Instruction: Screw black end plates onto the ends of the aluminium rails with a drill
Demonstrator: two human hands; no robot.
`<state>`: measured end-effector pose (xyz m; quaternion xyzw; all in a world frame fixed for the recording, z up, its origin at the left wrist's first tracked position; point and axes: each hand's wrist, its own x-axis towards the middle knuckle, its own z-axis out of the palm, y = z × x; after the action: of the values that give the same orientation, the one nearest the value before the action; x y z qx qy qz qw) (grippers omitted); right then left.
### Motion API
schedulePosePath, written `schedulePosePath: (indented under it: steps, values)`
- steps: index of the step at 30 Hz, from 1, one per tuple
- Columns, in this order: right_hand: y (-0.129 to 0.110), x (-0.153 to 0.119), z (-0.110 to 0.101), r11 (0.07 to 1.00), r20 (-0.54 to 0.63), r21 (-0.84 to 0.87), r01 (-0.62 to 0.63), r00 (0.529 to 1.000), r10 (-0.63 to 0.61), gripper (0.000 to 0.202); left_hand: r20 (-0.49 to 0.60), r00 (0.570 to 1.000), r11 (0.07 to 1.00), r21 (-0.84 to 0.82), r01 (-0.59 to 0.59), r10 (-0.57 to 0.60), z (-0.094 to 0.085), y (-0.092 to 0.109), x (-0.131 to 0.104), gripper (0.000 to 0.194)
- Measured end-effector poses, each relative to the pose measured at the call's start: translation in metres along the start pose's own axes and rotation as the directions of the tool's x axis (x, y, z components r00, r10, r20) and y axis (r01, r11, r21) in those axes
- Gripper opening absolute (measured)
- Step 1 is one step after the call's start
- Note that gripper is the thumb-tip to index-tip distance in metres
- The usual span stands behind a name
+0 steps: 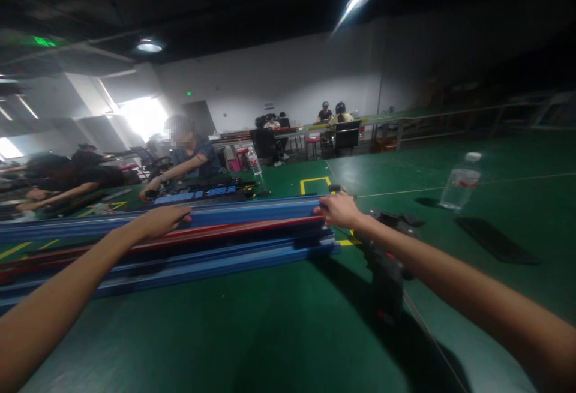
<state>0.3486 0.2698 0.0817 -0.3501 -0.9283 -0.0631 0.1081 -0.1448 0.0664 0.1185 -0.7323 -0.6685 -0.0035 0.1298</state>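
A long blue rail (252,212) lies crosswise in front of me, its left part running out of view. My left hand (164,220) is closed over it left of the middle. At its right end, my right hand (338,209) grips it with bent fingers. Nearer to me are a red strip (270,223) and another long blue rail (270,257), roughly parallel to the first. Under my right forearm stands a black power tool (387,282) with small red parts, partly hidden by the arm.
The green tabletop (216,333) carries a water bottle (461,183) and a flat dark slab (495,240) at right. Across it, a co-worker (193,156) reaches toward blue parts (193,194); another bottle (254,162) stands nearby. More people sit farther back.
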Motion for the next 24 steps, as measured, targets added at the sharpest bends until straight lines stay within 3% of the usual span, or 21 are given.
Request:
schedulePosePath:
  steps: [6,17,24]
  values:
    - [-0.01,-0.012,0.002,1.0,-0.054,-0.008,0.013,0.998,-0.014,0.04,0.163,0.986,0.999,0.027,0.022,-0.026,0.0,-0.001,-0.018,0.039]
    - [-0.024,-0.046,0.013,0.999,-0.101,0.027,0.039,0.994,-0.036,0.033,0.226,0.972,0.993,0.113,0.038,-0.062,0.011,0.009,-0.054,0.042]
    - [-0.036,-0.067,0.022,0.996,-0.099,0.068,0.062,0.994,-0.055,0.031,0.241,0.967,0.996,0.047,0.077,-0.086,0.029,0.013,-0.08,0.046]
